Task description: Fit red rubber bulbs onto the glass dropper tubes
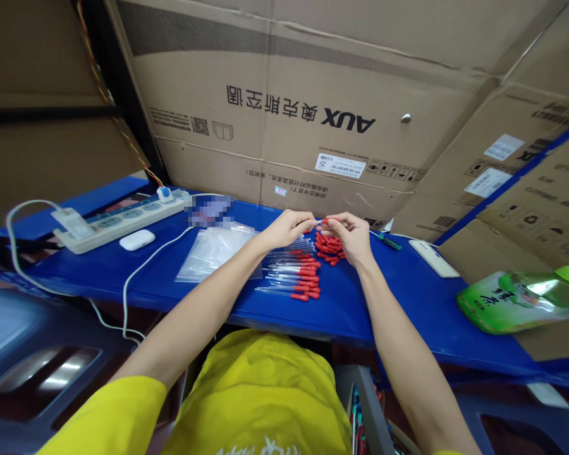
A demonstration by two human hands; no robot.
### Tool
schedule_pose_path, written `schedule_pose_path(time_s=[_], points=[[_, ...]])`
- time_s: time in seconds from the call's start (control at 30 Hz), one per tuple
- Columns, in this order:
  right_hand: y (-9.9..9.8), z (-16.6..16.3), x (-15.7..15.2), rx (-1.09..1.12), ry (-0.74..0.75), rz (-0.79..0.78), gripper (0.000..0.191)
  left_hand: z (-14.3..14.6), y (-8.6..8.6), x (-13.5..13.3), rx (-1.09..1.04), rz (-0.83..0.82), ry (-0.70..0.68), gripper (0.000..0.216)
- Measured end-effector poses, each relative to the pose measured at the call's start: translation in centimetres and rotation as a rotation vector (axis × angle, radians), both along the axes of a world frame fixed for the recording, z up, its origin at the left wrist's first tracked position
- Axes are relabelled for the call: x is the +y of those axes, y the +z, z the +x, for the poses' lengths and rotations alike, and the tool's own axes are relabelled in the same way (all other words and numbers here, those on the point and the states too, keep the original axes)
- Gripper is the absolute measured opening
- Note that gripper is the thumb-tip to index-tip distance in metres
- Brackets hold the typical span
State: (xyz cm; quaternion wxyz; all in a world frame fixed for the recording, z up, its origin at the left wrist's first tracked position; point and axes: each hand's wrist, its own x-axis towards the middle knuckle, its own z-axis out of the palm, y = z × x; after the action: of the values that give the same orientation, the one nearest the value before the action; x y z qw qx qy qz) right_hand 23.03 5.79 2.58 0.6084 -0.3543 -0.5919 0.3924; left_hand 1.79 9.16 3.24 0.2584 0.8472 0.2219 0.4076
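Observation:
My left hand is closed in a pinch on a thin glass dropper tube, mostly hidden by the fingers. My right hand pinches a red rubber bulb at that tube's right end. Whether the tube sits inside the bulb I cannot tell. Below the hands is a pile of loose red bulbs. Bare glass tubes lie under my left hand. Nearer to me, several droppers with red bulbs lie side by side, bulbs to the right. Clear plastic bags lie left of them.
The blue tabletop backs onto a large cardboard carton. A power strip with cables and a white case are left. To the right are a green screwdriver, a flat white block and a green bottle.

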Motion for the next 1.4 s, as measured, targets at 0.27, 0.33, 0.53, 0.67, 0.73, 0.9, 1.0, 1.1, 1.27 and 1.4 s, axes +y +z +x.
schedule_pose_path(time_s=[0.27,0.33,0.53,0.67,0.73,0.9,1.0,1.1,1.27,1.4], points=[[-0.1,-0.1,0.1,0.001,-0.024,0.013,0.044,0.3,-0.1,-0.3,-0.026,-0.011,-0.005,0.043],[0.0,-0.1,0.1,0.002,-0.017,0.021,0.043,0.3,0.0,-0.3,-0.03,-0.019,-0.005,0.043],[0.3,0.2,-0.1,-0.039,0.014,0.012,0.042,0.3,-0.2,-0.1,0.01,0.03,0.024,0.043],[0.5,0.8,0.2,-0.09,0.038,-0.013,0.042,0.5,-0.6,0.1,0.044,0.116,0.088,0.042],[0.7,1.1,0.3,-0.118,0.038,-0.014,0.043,0.6,-0.7,0.0,0.059,0.15,0.15,0.041],[0.8,1.6,0.6,-0.183,-0.003,0.004,0.044,0.3,-0.6,0.1,0.142,0.213,0.295,0.037],[0.6,1.7,0.7,-0.197,0.006,-0.007,0.045,-0.2,-0.7,0.4,0.158,0.223,0.317,0.039],[0.4,1.7,0.8,-0.194,0.006,-0.007,0.044,-0.6,-0.8,0.9,0.151,0.184,0.27,0.042],[0.4,1.4,0.6,-0.141,0.026,-0.016,0.045,-0.9,-0.8,1.4,0.143,0.142,0.166,0.048],[0.3,1.1,0.4,-0.096,0.034,-0.042,0.046,-0.7,-0.6,1.1,0.108,0.16,0.127,0.045]])
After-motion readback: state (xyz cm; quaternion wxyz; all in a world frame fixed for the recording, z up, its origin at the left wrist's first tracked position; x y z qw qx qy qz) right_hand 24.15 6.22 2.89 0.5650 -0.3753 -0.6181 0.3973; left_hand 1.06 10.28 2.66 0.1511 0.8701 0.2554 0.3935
